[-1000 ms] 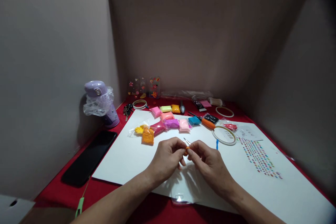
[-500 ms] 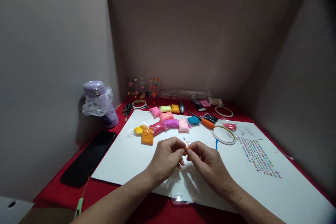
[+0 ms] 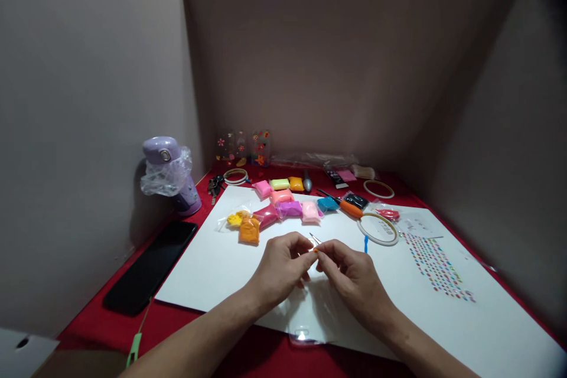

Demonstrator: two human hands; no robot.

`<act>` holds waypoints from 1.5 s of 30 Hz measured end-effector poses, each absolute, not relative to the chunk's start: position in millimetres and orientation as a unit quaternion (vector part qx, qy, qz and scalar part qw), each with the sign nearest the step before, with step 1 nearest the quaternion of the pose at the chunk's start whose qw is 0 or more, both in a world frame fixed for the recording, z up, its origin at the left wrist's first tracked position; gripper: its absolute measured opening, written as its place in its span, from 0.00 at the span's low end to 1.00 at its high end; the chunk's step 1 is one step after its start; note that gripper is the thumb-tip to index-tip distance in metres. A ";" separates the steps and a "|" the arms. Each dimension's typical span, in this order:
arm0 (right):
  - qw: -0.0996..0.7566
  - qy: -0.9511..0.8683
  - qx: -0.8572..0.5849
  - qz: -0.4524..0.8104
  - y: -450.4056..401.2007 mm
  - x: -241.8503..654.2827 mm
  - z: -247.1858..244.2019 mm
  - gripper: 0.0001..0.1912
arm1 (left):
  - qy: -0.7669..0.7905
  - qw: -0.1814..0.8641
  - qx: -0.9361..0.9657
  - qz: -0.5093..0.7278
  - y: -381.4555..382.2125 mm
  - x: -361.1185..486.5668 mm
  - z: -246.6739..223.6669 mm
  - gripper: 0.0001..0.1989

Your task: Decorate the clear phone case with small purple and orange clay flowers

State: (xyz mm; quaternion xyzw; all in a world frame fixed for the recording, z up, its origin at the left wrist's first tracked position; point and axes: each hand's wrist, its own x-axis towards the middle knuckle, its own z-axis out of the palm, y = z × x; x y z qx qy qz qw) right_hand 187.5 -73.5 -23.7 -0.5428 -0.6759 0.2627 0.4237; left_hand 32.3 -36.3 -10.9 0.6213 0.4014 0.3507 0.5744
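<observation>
Orange piece [image 3: 315, 251], small, mostly hidden, is pinched between closed fingers [image 3: 305, 260] of left hand [image 3: 279, 263] and right hand [image 3: 357, 266]. Adjacent, beyond: pointed metal tip [image 3: 314, 237]. Below: clear plastic [image 3: 305, 331], white board [image 3: 212, 271]. Farther: coloured packets [image 3: 290, 208], hoop [image 3: 383, 243].

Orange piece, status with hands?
Left hand, right hand: both pinching small orange piece, mostly hidden. Clear plastic case below. Pointed metal tool just beyond.

On my remote feed I see a slender, bare left forearm [image 3: 217, 323] tapering into a bare left hand [image 3: 280, 264]; the bare right forearm [image 3: 410, 331] and bare right hand [image 3: 354, 271] match.
</observation>
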 end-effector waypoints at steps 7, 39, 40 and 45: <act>0.428 -0.665 -0.545 0.277 -75.1 186.0 -19.8 0.10 | 0.416 0.539 0.642 0.353 -36.4 31.3 -11.3 0.07; 0.433 -0.658 -0.555 0.266 -73.9 186.3 -21.1 0.11 | 0.384 0.592 0.614 0.354 -36.6 33.7 -8.6 0.08; 0.434 -0.657 -0.557 0.265 -73.8 186.3 -21.4 0.11 | 0.382 0.590 0.616 0.355 -36.6 33.7 -8.4 0.08; 0.437 -0.653 -0.553 0.277 -73.9 186.2 -22.5 0.11 | 0.394 0.579 0.612 0.367 -35.4 33.6 -8.8 0.09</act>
